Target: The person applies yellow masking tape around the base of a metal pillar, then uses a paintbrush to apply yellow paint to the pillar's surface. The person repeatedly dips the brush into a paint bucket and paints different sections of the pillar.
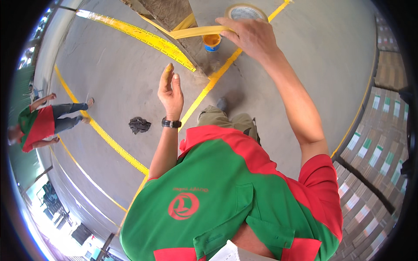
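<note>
My right hand [252,37] is closed on a roll of tan masking tape [247,12] at the top of the view. A strip of yellowish tape [198,31] stretches left from it to the edge of a brown, worn pillar [170,11]. Lower and to the left, my left hand [170,91] is raised with thumb and fingers apart, holding nothing. Its fingertips carry a yellow stain, and a dark watch [171,123] is on that wrist. Between the hands, beyond them, a small blue can [212,42] of orange-yellow paint stands by the pillar.
A wide yellow band [139,37] with markings runs toward the pillar's base. Yellow lines [204,92] cross the grey floor. A crumpled dark cloth [139,125] lies at left. Another person [41,124] walks at far left. Stacked bundles [374,148] line the right side.
</note>
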The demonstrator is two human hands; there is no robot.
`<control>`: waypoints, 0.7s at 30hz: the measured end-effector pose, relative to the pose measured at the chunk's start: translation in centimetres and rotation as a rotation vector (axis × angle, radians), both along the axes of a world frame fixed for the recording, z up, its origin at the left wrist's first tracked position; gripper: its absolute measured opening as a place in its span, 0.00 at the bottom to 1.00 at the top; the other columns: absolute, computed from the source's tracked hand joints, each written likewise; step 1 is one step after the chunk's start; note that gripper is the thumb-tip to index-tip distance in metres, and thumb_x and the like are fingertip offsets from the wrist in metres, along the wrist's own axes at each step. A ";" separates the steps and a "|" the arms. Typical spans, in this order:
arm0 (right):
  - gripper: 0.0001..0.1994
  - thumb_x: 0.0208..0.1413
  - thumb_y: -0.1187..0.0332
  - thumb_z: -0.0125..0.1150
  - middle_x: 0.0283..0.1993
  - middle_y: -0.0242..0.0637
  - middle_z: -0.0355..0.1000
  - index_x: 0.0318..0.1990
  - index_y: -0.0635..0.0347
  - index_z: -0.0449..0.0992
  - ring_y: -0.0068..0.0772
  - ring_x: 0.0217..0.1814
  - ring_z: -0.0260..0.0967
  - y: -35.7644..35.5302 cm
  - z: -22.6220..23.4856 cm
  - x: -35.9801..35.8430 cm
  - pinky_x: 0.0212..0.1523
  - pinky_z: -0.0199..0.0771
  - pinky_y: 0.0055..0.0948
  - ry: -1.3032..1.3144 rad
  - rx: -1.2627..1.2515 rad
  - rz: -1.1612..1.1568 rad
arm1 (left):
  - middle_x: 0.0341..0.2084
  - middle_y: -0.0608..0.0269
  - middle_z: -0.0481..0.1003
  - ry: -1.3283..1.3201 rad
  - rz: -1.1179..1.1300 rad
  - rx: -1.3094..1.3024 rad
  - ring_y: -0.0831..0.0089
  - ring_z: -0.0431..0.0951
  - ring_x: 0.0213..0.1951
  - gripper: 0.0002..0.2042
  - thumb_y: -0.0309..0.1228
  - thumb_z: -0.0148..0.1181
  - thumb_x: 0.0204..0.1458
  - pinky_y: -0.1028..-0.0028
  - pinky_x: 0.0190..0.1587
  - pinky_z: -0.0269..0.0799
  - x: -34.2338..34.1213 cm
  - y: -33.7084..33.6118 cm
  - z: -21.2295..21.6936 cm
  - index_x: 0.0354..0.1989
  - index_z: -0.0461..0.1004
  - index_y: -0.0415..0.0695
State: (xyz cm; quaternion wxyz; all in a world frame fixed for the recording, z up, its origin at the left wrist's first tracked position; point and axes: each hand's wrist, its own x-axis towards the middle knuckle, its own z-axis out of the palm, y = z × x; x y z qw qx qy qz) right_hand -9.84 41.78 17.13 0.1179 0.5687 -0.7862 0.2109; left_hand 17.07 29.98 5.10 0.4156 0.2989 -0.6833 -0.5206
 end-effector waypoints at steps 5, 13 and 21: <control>0.13 0.60 0.55 0.65 0.28 0.33 0.79 0.50 0.43 0.81 0.40 0.30 0.77 -0.7 0.5 -2.9 0.30 0.76 0.39 -0.036 0.019 0.180 | 0.63 0.51 0.73 0.054 0.114 0.035 0.65 0.71 0.66 0.20 0.26 0.55 0.68 0.65 0.69 0.65 -5.1 0.7 1.5 0.67 0.67 0.34; 0.12 0.59 0.54 0.65 0.26 0.37 0.78 0.46 0.45 0.81 0.44 0.30 0.78 -2.6 2.6 -7.0 0.32 0.77 0.41 -0.061 0.097 0.466 | 0.65 0.53 0.70 0.070 0.433 -0.032 0.64 0.70 0.66 0.23 0.28 0.58 0.67 0.65 0.67 0.66 -11.4 4.9 1.4 0.69 0.66 0.37; 0.11 0.60 0.53 0.64 0.29 0.38 0.80 0.47 0.40 0.83 0.47 0.34 0.79 -6.3 2.6 -11.3 0.37 0.79 0.45 -0.061 0.073 0.747 | 0.66 0.54 0.70 0.061 0.782 0.038 0.64 0.69 0.67 0.21 0.25 0.55 0.67 0.65 0.68 0.65 -15.8 16.0 1.1 0.68 0.66 0.37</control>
